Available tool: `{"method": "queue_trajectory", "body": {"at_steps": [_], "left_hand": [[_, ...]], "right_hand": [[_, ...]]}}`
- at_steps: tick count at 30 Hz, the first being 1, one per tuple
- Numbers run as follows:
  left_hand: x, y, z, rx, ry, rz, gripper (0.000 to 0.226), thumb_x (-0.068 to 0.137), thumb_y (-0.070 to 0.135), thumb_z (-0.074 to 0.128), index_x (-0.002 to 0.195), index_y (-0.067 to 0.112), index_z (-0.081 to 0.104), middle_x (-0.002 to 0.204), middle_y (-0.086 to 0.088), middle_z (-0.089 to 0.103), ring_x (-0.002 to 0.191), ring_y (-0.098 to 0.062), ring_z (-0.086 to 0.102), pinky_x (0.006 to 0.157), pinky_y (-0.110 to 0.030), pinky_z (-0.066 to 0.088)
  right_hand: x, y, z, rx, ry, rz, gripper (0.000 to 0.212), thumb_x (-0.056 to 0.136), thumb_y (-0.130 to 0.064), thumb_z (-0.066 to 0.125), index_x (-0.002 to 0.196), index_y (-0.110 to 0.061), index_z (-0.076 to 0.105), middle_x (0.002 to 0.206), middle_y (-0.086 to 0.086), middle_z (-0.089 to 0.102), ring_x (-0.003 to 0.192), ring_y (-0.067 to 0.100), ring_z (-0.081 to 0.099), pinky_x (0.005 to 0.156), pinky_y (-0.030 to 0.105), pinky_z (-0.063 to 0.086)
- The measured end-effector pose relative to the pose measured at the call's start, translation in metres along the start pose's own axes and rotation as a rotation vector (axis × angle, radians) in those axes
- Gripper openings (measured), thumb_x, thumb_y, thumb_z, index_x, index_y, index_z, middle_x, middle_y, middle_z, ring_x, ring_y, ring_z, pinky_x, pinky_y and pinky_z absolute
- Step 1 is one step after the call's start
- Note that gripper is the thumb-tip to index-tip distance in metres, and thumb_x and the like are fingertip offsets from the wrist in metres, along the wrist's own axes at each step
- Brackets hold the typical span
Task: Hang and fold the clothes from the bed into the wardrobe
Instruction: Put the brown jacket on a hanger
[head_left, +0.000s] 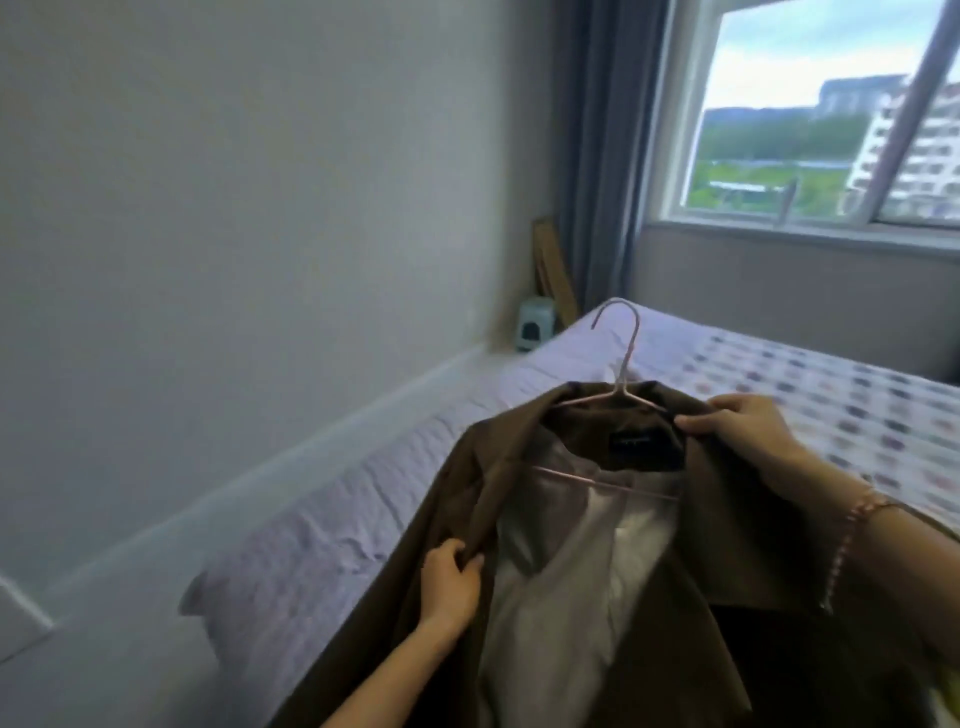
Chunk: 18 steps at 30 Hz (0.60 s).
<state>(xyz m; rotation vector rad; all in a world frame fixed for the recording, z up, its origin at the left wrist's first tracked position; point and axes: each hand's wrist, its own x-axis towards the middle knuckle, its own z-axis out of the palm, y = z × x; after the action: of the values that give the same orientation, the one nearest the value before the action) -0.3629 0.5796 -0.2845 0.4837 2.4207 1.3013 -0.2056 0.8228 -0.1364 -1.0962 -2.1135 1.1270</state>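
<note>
- Holding brown jacket (727, 545) on pink hanger (621, 389) at lower centre of frame, above lilac bed (363, 519), pale lining facing up.
- Gripping jacket's front edge below the lapel with left hand (449, 582), fingers curled round the cloth.
- Pinching collar edge beside hanger's shoulder with right hand (743, 426), thumb and fingers pressed on fabric.
- Pointing hook towards upper centre, away from both hands, ungripped; running jacket's long axis from hook to bottom edge.
- Placing right hand nearer the hook; judging a regrip there as likely before carrying to wardrobe, out of view.
</note>
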Motion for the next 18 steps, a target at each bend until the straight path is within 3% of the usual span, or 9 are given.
{"method": "queue_trajectory", "body": {"at_steps": [2,4,7,10,13,15,17,18], "left_hand": [[0.02,-0.007,0.049,-0.041,-0.183,-0.119,0.007,0.091,0.016,0.055,0.086,0.013,0.058,0.082,-0.006,0.06,0.077,-0.019,0.056,0.071,-0.028,0.044],[0.035,-0.011,0.093,-0.065,-0.317,-0.203,0.008,0.092,0.014,0.055,0.084,0.015,0.056,0.072,-0.003,0.057,0.067,-0.016,0.054,0.063,-0.026,0.043],[0.05,-0.009,0.139,-0.096,-0.442,-0.208,0.006,0.092,0.015,0.056,0.087,0.014,0.058,0.074,-0.002,0.059,0.065,-0.013,0.055,0.057,-0.024,0.041],[0.074,-0.006,0.202,-0.125,-0.527,-0.173,0.018,0.092,0.025,0.057,0.081,0.013,0.066,0.075,0.002,0.064,0.069,-0.006,0.056,0.06,-0.016,0.041],[0.088,-0.01,0.243,-0.066,-0.599,-0.144,0.021,0.095,0.023,0.051,0.1,0.011,0.068,0.091,0.004,0.065,0.079,-0.002,0.055,0.059,-0.006,0.039],[0.096,-0.027,0.264,0.001,-0.639,-0.142,0.025,0.094,0.015,0.053,0.118,0.009,0.06,0.11,-0.002,0.063,0.096,-0.009,0.056,0.072,-0.008,0.042],[0.094,-0.042,0.275,0.008,-0.629,-0.2,0.049,0.09,0.01,0.058,0.136,0.014,0.039,0.115,-0.008,0.061,0.103,-0.015,0.057,0.085,-0.019,0.044],[0.092,-0.05,0.278,0.004,-0.609,-0.26,0.063,0.089,0.01,0.06,0.141,0.015,0.026,0.114,-0.009,0.06,0.103,-0.016,0.057,0.087,-0.023,0.043]], "right_hand": [[0.016,0.059,-0.001,-0.082,0.049,0.095,0.018,0.074,-0.011,0.075,0.06,-0.013,0.063,0.063,0.01,0.059,0.065,0.023,0.053,0.062,0.032,0.039],[0.034,0.113,-0.006,-0.158,0.053,0.147,0.024,0.076,-0.014,0.074,0.056,-0.011,0.06,0.058,0.008,0.056,0.058,0.021,0.05,0.056,0.031,0.033],[0.059,0.167,-0.016,-0.238,0.092,0.196,0.024,0.077,-0.025,0.074,0.075,-0.002,0.069,0.073,0.016,0.067,0.07,0.029,0.061,0.064,0.037,0.046],[0.109,0.223,-0.024,-0.339,0.113,0.216,0.025,0.082,-0.031,0.069,0.083,-0.006,0.07,0.077,0.013,0.068,0.073,0.029,0.062,0.065,0.039,0.048],[0.151,0.266,-0.012,-0.488,0.116,0.172,0.025,0.086,-0.035,0.063,0.092,-0.011,0.068,0.086,0.011,0.067,0.084,0.03,0.061,0.067,0.036,0.045],[0.168,0.299,0.008,-0.578,0.099,0.226,0.035,0.087,-0.037,0.061,0.111,-0.011,0.064,0.111,0.015,0.064,0.106,0.034,0.055,0.086,0.041,0.042],[0.164,0.315,0.023,-0.535,0.167,0.322,0.042,0.089,-0.036,0.06,0.122,-0.01,0.058,0.126,0.016,0.056,0.119,0.036,0.046,0.097,0.043,0.034],[0.152,0.317,0.029,-0.43,0.259,0.323,0.04,0.089,-0.032,0.059,0.121,-0.008,0.058,0.124,0.017,0.056,0.118,0.035,0.047,0.098,0.043,0.034]]}}
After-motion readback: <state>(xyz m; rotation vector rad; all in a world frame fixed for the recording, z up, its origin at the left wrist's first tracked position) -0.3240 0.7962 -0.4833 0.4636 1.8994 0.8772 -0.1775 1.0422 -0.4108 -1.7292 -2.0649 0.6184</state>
